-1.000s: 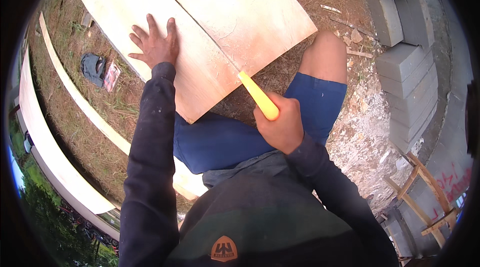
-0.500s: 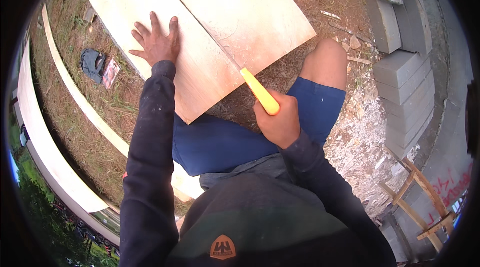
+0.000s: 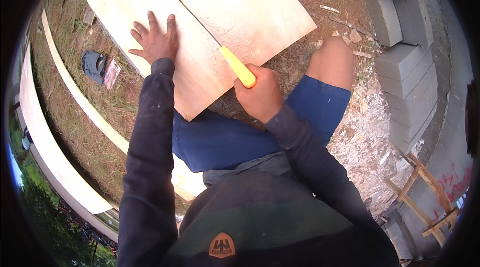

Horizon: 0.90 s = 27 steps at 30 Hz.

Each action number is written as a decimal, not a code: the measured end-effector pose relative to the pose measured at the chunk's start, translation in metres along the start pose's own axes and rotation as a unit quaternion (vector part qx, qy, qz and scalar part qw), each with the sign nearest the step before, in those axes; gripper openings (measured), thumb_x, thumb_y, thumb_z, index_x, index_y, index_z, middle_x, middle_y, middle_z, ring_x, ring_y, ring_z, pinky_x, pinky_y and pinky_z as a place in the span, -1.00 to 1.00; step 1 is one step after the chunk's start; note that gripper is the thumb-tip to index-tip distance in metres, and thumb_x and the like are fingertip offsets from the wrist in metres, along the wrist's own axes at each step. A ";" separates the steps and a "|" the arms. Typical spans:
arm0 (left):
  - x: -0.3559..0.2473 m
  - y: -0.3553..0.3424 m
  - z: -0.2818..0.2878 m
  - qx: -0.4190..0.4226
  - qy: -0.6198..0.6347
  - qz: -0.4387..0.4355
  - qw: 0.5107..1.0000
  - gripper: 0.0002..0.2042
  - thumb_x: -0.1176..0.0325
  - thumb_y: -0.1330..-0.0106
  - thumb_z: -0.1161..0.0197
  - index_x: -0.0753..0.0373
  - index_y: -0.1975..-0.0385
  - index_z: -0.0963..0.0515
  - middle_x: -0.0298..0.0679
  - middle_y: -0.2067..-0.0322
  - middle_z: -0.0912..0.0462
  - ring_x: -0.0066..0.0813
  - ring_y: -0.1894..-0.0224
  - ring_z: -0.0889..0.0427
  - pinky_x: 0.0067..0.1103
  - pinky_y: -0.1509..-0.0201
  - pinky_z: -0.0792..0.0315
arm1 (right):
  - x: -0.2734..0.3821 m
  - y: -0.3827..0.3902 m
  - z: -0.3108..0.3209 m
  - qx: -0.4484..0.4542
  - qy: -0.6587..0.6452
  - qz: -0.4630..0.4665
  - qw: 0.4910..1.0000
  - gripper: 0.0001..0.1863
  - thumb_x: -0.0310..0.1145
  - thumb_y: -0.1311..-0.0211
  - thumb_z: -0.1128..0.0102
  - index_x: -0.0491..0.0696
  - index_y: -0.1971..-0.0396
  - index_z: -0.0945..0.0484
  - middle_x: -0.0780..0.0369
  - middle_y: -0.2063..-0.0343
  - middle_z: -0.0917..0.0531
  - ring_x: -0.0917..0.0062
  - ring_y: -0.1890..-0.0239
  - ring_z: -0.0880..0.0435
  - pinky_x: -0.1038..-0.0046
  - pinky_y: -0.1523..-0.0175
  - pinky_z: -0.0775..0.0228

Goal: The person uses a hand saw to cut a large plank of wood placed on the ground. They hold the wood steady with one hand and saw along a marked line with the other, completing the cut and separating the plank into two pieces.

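My right hand (image 3: pixel 260 93) is closed round the yellow handle of a handsaw (image 3: pixel 237 66). Its handle lies over the near part of a pale plywood sheet (image 3: pixel 200 79), and the blade is mostly hidden in a long dark cut running up and away to the left. Fine sawdust and shavings lie beside the cut. On the sheet's left part my left hand (image 3: pixel 156 39) rests flat with fingers spread, holding nothing. The sheet's near corner reaches over my thigh, in blue shorts.
Grey blocks (image 3: pixel 405 84) are stacked on the right, with a wooden frame (image 3: pixel 422 199) below them. A thin wood strip (image 3: pixel 82 94) and a long pale board (image 3: pixel 45 142) lie left. A dark cloth-like item (image 3: pixel 93 66) sits on the grass.
My right hand and the saw handle have moved forward and left along the cut, so less blade shows. My left hand stays in nearly the same spot on the plywood.
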State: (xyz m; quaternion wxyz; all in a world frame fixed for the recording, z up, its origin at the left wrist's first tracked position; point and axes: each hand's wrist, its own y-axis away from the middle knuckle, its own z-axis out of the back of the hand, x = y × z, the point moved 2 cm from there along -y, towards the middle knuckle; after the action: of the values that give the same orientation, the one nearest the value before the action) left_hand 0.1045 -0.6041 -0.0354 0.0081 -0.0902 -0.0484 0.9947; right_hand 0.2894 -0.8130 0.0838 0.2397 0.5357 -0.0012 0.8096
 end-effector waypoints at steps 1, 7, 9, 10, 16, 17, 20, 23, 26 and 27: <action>0.001 0.002 0.001 -0.002 -0.009 0.002 1.000 -0.20 -0.43 -0.32 0.07 -0.11 -0.48 -0.19 0.16 -0.49 0.01 0.17 -0.56 0.17 0.37 -0.39 0.38 | 0.008 0.038 0.028 0.029 0.007 -0.057 0.998 -0.86 -0.48 -0.11 -0.25 -0.24 0.37 -0.60 -0.10 0.58 -0.59 0.06 0.45 -0.70 0.26 0.35 -0.49; -0.003 0.002 0.003 -0.023 -0.034 -0.003 0.999 -0.24 -0.37 -0.34 0.04 -0.10 -0.47 -0.20 0.17 -0.48 0.01 0.18 -0.55 0.16 0.35 -0.40 0.34 | 0.025 0.141 0.104 0.059 0.050 -0.076 0.994 -0.71 -0.65 -0.01 -0.19 -0.28 0.19 -0.65 0.08 0.49 -0.71 0.35 0.46 -0.77 0.43 0.28 -0.56; -0.006 0.005 -0.001 -0.013 -0.030 -0.012 0.999 -0.23 -0.39 -0.33 0.05 -0.11 -0.47 -0.21 0.17 -0.48 0.00 0.18 -0.55 0.15 0.37 -0.39 0.30 | 0.011 0.048 0.044 0.044 0.009 -0.083 0.996 -0.85 -0.54 -0.05 -0.23 -0.27 0.36 -0.63 -0.06 0.58 -0.64 0.08 0.53 -0.68 0.36 0.40 -0.47; -0.012 0.004 -0.001 -0.011 -0.023 -0.019 0.999 -0.23 -0.39 -0.33 0.05 -0.11 -0.47 -0.21 0.17 -0.48 0.00 0.18 -0.55 0.14 0.37 -0.38 0.29 | 0.007 -0.009 0.014 0.046 0.016 -0.079 0.996 -0.84 -0.46 -0.09 -0.24 -0.28 0.44 -0.58 -0.11 0.60 -0.60 -0.03 0.50 -0.64 0.27 0.41 -0.43; 0.005 -0.001 -0.005 -0.010 -0.029 -0.002 1.000 -0.21 -0.42 -0.34 0.09 -0.12 -0.48 -0.17 0.16 -0.49 0.03 0.18 -0.55 0.16 0.41 -0.36 0.34 | 0.010 0.040 0.038 0.037 0.017 -0.094 0.995 -0.86 -0.50 -0.08 -0.26 -0.26 0.38 -0.62 -0.04 0.61 -0.62 0.07 0.50 -0.68 0.30 0.36 -0.49; 0.007 0.000 -0.002 -0.008 -0.031 0.002 0.999 -0.21 -0.43 -0.34 0.09 -0.13 -0.48 -0.17 0.16 -0.48 0.03 0.18 -0.55 0.17 0.41 -0.37 0.34 | 0.010 0.083 0.061 0.027 -0.013 -0.099 0.995 -0.81 -0.57 -0.05 -0.25 -0.25 0.29 -0.65 0.03 0.59 -0.65 0.20 0.52 -0.71 0.38 0.34 -0.52; 0.004 -0.002 -0.003 -0.020 -0.028 0.000 0.999 -0.21 -0.45 -0.33 0.11 -0.14 -0.48 -0.18 0.16 -0.48 0.02 0.19 -0.55 0.17 0.41 -0.36 0.34 | 0.018 0.149 0.110 0.053 0.047 -0.085 0.994 -0.74 -0.62 -0.05 -0.20 -0.27 0.21 -0.67 0.04 0.51 -0.70 0.32 0.46 -0.76 0.42 0.29 -0.55; -0.002 -0.001 -0.003 -0.034 -0.025 -0.018 0.999 -0.21 -0.45 -0.32 0.11 -0.15 -0.48 -0.18 0.15 -0.48 0.01 0.20 -0.55 0.17 0.42 -0.35 0.33 | 0.008 0.111 0.081 0.033 0.019 -0.073 0.997 -0.72 -0.64 -0.03 -0.22 -0.27 0.20 -0.67 0.03 0.51 -0.69 0.35 0.48 -0.75 0.42 0.31 -0.54; -0.009 -0.002 -0.012 -0.046 -0.027 -0.036 0.998 -0.20 -0.46 -0.32 0.11 -0.16 -0.48 -0.18 0.15 -0.47 -0.02 0.20 -0.54 0.15 0.43 -0.35 0.31 | 0.000 -0.032 -0.004 0.014 0.007 -0.043 0.999 -0.81 -0.45 -0.11 -0.23 -0.27 0.55 -0.51 -0.10 0.69 -0.52 0.07 0.63 -0.57 0.27 0.45 -0.37; -0.009 0.003 -0.012 -0.042 -0.033 -0.043 0.998 -0.20 -0.46 -0.32 0.11 -0.16 -0.48 -0.18 0.15 -0.47 -0.02 0.20 -0.54 0.14 0.43 -0.35 0.30 | 0.005 -0.043 -0.016 0.008 0.022 -0.049 0.999 -0.80 -0.46 -0.09 -0.25 -0.28 0.58 -0.50 -0.10 0.71 -0.49 0.05 0.64 -0.57 0.27 0.46 -0.36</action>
State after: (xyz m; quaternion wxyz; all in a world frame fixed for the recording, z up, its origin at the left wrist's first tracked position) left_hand 0.1150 -0.6061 -0.0458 0.0450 -0.0550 -0.0941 0.9930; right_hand 0.2905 -0.7686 0.0706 0.2750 0.5190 0.0370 0.8085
